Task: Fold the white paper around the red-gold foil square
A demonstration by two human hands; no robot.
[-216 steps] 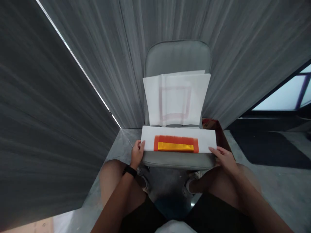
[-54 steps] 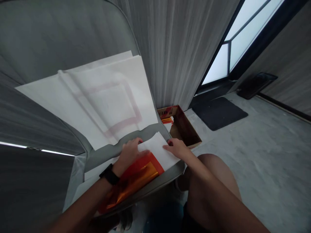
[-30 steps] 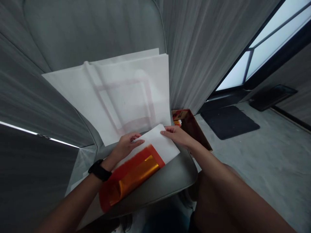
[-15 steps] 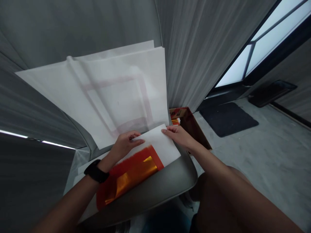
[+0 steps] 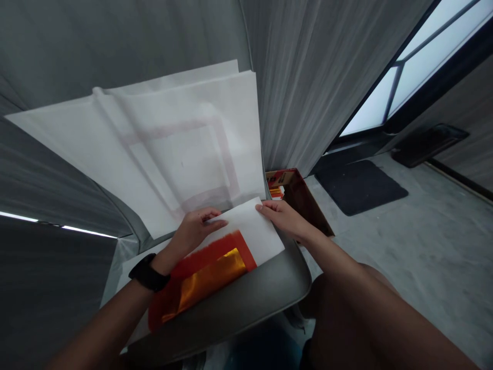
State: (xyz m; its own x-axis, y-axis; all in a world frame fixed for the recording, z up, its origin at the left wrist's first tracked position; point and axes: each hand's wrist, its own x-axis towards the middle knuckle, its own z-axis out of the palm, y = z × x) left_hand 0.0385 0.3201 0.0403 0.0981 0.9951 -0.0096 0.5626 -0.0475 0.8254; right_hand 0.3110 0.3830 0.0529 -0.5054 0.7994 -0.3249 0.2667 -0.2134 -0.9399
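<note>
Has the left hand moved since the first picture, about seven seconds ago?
Yes. Judged against the chair seat, the left hand has moved rightward, from the seat's left edge inward, to the folded paper's far edge.

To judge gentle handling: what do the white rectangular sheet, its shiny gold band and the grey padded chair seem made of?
White rectangular sheet: likely paper, matte, with thin crisp edges. Shiny gold band: probably metallic foil or film, glossy, with bright uneven glints. Grey padded chair: perhaps vinyl or leather, smooth with faint sheen; I can't tell which.
</note>
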